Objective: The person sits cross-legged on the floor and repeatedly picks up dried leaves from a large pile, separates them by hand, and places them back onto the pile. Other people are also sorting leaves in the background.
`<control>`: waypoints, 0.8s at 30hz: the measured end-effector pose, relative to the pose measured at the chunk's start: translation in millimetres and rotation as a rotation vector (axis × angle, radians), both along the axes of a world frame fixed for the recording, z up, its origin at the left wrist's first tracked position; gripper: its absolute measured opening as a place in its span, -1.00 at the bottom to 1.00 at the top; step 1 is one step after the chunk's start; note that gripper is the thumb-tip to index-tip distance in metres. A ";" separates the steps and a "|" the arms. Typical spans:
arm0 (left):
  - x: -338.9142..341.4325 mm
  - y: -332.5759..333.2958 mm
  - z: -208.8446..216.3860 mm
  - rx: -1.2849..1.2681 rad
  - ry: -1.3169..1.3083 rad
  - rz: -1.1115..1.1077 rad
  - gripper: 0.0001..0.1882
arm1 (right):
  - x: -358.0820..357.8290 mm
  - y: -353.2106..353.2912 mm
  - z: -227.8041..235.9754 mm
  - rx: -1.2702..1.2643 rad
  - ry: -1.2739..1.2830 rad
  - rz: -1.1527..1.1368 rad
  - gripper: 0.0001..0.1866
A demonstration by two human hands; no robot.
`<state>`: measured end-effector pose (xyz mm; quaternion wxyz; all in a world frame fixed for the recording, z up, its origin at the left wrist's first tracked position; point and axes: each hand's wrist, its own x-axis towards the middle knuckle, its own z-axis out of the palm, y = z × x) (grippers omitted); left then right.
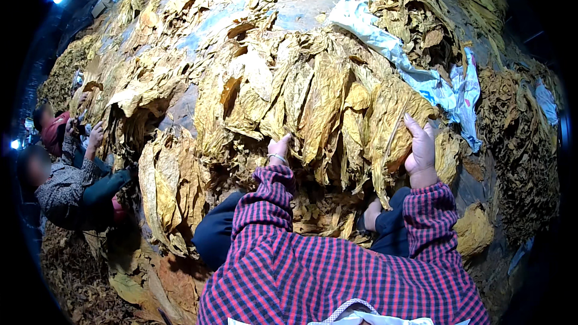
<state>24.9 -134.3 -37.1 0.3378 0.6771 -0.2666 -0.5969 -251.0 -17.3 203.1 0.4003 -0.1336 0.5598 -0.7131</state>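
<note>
A broad yellow-brown dried tobacco leaf [390,121] hangs in front of me at the right, its pale midrib running down toward my lap. My right hand [421,149] grips its right edge, thumb on the near face and some fingers hidden. Left of it, my left hand [278,148] is closed against the lower ends of the leaves, and what it pinches is hidden. Between and beyond my hands, a row of dried tobacco leaves [325,105] lies overlapped, tips toward me.
White plastic sheeting [442,90] lies crumpled at the right. Darker leaf heaps [512,144] rise beyond it. Loose leaves [165,186] lie at my left. Two people sit further left, one in a patterned top [63,189], the other in red [54,132].
</note>
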 end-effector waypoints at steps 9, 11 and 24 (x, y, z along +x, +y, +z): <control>-10.4 -4.5 58.3 -0.180 0.129 0.012 -0.61 | 9.1 -6.1 9.5 -0.025 -0.056 0.041 -0.73; -11.4 -6.9 67.3 -0.243 0.171 0.044 -0.66 | 9.9 -6.2 11.5 0.001 -0.032 0.031 -0.74; -23.5 79.9 140.7 -1.125 -0.930 -0.655 -0.83 | 4.7 10.2 24.3 -0.094 -0.063 -0.049 -0.72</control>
